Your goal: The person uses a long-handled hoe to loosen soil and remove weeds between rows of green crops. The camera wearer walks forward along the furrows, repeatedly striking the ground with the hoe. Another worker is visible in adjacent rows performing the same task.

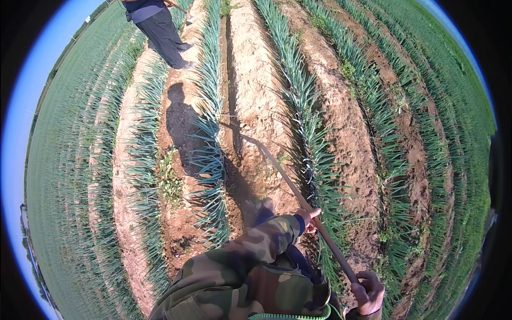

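Observation:
A long wooden tool handle (pixel 289 182) runs slantwise from the lower right up to the soil ridge ahead. My left hand (pixel 309 221), below a camouflage sleeve, is closed around its middle. Near the handle's rear end, my right hand (pixel 367 293) grips it with curled fingers. The far end of the tool meets the pale soil of the ridge (pixel 256 76); its head is too blurred to make out. Rows of green onion-like plants stand on both sides, one row (pixel 212 148) to the left and another (pixel 316 160) to the right, close beside the handle.
Another person (pixel 160 32) stands at the upper left between rows, holding a long-handled tool (pixel 180 8). A narrow furrow (pixel 228 80) runs along the left side of the middle ridge. Leafy weeds (pixel 170 176) grow in the soil at left. More planted rows stretch away on both sides.

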Demonstrator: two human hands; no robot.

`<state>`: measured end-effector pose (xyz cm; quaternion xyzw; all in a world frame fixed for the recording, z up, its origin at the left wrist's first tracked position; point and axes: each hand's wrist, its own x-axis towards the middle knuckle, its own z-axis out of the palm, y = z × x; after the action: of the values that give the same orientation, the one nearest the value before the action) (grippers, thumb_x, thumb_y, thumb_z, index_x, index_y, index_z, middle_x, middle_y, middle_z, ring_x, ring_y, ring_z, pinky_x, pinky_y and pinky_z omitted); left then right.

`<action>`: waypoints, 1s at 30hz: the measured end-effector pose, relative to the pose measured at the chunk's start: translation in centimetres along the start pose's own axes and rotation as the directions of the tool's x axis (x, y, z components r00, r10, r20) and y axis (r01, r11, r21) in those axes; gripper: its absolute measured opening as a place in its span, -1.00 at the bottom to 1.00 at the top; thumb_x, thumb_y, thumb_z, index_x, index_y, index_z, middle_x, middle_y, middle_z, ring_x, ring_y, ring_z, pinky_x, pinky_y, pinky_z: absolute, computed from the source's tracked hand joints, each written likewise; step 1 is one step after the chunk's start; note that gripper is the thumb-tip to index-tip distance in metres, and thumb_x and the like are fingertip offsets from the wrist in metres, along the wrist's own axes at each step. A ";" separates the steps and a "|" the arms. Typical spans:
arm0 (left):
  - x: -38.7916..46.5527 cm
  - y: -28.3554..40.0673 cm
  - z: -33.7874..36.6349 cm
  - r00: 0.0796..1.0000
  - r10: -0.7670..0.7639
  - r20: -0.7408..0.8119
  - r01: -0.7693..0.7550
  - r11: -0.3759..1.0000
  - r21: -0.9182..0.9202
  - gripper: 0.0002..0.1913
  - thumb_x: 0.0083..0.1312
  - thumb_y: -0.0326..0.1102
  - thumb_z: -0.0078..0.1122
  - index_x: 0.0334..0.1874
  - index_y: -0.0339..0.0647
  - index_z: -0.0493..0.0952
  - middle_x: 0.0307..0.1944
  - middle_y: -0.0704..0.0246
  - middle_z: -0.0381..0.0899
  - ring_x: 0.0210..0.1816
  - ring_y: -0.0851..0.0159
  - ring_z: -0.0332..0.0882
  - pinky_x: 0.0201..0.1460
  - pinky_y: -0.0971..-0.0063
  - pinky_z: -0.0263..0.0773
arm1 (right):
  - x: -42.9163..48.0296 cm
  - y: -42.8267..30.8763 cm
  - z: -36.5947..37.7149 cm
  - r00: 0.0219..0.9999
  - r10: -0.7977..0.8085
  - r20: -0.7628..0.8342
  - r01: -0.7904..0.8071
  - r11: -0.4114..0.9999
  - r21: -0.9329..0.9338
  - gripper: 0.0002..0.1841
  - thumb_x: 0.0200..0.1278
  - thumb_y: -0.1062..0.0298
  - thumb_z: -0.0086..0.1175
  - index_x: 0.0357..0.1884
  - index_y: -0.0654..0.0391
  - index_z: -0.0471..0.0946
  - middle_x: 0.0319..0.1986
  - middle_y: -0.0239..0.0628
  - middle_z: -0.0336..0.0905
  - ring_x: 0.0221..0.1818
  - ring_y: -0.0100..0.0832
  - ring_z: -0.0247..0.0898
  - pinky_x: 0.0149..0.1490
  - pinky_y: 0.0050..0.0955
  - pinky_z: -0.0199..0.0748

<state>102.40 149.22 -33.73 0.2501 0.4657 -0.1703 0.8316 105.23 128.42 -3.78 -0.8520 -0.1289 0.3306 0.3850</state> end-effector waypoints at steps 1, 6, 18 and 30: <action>-0.4 0.3 0.0 0.999 -0.001 -0.049 0.001 1.000 0.006 -0.57 0.07 0.02 0.23 -0.50 -0.25 0.36 -0.65 0.29 0.40 -0.71 0.27 0.42 -0.66 0.43 0.46 | 0.0 -0.5 0.2 1.000 0.000 0.014 0.000 1.000 0.000 -0.67 -0.14 0.36 0.15 -0.27 0.28 0.46 -0.69 -0.27 0.44 -0.62 -0.53 0.34 -0.51 -0.57 0.24; -1.3 -0.4 0.6 0.999 0.034 0.022 -0.031 0.994 -0.101 -0.55 0.05 0.08 0.23 -0.57 -0.21 0.39 -0.66 0.35 0.39 -0.68 0.34 0.43 -0.63 0.48 0.45 | 0.5 -1.0 0.7 0.998 -0.030 0.059 0.032 0.999 -0.033 -0.67 -0.11 0.34 0.14 -0.27 0.29 0.45 -0.65 -0.26 0.45 -0.61 -0.54 0.31 -0.50 -0.59 0.20; -0.3 -2.5 1.1 0.993 0.113 -0.012 -0.114 0.983 -0.141 -0.61 0.14 -0.03 0.17 -0.61 -0.21 0.35 -0.74 0.34 0.38 -0.78 0.34 0.37 -0.72 0.51 0.41 | -0.2 1.3 0.8 0.998 0.028 0.047 -0.022 0.991 -0.135 -0.67 -0.06 0.32 0.08 -0.26 0.32 0.44 -0.62 -0.25 0.47 -0.61 -0.54 0.37 -0.50 -0.60 0.30; 2.4 -3.9 2.3 0.984 0.134 -0.117 -0.134 0.991 0.007 -0.64 0.19 -0.13 0.10 -0.59 -0.30 0.38 -0.72 0.23 0.42 -0.81 0.31 0.34 -0.80 0.46 0.34 | 0.0 5.6 -0.5 0.991 0.123 0.055 -0.112 0.978 -0.177 -0.66 -0.06 0.42 0.14 -0.21 0.35 0.42 -0.46 -0.24 0.47 -0.61 -0.55 0.37 -0.55 -0.61 0.32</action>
<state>103.15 144.56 -35.76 0.2902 0.4960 -0.0987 0.8124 105.35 124.39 -7.69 -0.8771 -0.1193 0.3682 0.2846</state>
